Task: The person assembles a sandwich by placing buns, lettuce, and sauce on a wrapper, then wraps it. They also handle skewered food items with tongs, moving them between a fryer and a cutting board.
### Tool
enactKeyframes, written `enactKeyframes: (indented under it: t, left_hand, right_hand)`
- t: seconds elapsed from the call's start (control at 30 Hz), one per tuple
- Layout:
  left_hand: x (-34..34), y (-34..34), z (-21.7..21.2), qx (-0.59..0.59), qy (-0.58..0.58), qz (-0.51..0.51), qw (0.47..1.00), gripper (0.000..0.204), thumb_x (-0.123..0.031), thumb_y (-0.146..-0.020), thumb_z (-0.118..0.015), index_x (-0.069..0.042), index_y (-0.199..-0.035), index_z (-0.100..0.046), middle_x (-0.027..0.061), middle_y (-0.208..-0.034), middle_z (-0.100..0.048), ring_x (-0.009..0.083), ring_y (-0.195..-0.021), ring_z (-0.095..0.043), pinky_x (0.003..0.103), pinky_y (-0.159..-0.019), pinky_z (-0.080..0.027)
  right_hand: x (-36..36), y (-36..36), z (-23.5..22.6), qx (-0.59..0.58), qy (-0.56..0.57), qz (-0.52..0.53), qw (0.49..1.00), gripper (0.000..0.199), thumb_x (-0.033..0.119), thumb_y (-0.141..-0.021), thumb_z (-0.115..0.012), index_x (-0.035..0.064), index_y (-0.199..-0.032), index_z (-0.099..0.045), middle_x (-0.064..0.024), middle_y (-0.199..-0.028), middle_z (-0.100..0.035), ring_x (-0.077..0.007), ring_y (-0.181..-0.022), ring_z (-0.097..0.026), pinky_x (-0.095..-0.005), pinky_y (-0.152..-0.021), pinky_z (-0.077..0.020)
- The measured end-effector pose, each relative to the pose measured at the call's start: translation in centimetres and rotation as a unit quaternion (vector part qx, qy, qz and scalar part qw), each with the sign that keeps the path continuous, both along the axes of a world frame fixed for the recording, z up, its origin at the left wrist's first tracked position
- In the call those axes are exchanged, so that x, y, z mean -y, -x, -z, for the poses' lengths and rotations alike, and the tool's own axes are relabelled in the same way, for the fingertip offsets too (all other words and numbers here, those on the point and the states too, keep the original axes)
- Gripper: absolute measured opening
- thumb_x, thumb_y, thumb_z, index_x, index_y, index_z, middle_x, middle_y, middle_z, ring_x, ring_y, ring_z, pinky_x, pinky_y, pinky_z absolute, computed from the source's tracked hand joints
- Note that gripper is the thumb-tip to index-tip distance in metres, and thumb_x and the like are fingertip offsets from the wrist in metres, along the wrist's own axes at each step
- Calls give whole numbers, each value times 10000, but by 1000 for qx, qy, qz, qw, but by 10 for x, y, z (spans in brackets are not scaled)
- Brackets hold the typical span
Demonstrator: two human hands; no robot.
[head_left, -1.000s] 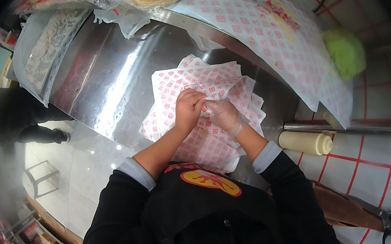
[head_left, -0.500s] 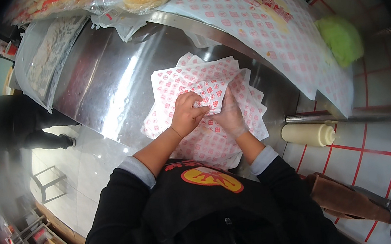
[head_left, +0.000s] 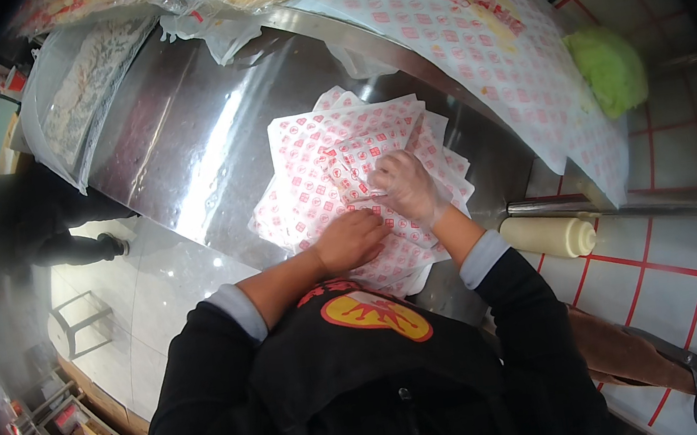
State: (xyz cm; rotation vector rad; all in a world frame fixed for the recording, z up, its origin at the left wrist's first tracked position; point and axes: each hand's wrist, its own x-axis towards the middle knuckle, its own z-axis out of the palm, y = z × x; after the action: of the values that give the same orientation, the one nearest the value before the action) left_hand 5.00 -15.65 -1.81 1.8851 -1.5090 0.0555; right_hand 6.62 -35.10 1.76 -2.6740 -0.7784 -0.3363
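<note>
Head view: left hand [head_left: 353, 239] flat, right hand [head_left: 405, 185] fingers pinching fold of wrapping paper [head_left: 321, 177].

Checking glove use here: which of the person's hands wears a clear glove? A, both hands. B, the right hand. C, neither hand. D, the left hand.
B: the right hand shows a thin clear glove as it presses the red-and-white patterned wrapping paper, while the left hand beside it is bare.
</note>
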Motion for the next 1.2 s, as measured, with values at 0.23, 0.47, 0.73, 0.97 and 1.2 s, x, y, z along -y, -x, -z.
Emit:
enactKeyframes:
  t: [0.23,0.47,0.73,0.97,1.2]
  left_hand:
    - [45,3,37,11,-206,-27,978,297,-130,-763,-545,-59,-1048,-596,99,-977,-619,288,-977,-577,371,-867,-467]
    - [-36,-1,8,-29,6,53,998,275,-133,-729,-582,-58,-988,-635,99,-1032,-638,253,-950,-614,372,-834,-493]
    - [-79,-27,-35,-41,17,31,999,288,-25,-669,-617,-43,-955,-645,108,-934,-628,273,-881,-609,360,-773,-496]
    - [-30,-49,-33,-280,-23,-135,950,139,-119,-889,-533,-12,-803,-554,139,-732,-560,307,-717,-576,363,-651,-464]
    - [-4,-48,-19,-234,-60,-273,931,267,-268,-923,-483,-45,-788,-542,166,-646,-575,363,-597,-563,427,-592,-455]
  right_hand:
    - [-6,-7,3,-8,3,-25,1000,154,158,-650,-632,120,-781,-563,-72,-831,-542,-278,-814,-543,-380,-710,-469]
    - [-25,14,5,5,23,-128,992,166,145,-681,-606,113,-835,-553,-47,-823,-529,-233,-754,-551,-338,-658,-479]
    - [-62,53,-9,-86,-63,-80,991,173,126,-798,-575,76,-963,-592,-60,-937,-583,-269,-710,-578,-368,-655,-502]
    - [-38,41,-14,-251,-56,20,966,271,118,-850,-521,7,-1098,-540,-196,-1093,-582,-310,-895,-609,-366,-789,-491]
    - [-38,79,-24,-339,-647,280,623,680,199,-874,-552,6,-1406,-176,-191,-1215,-534,-303,-1044,-563,-362,-897,-446]
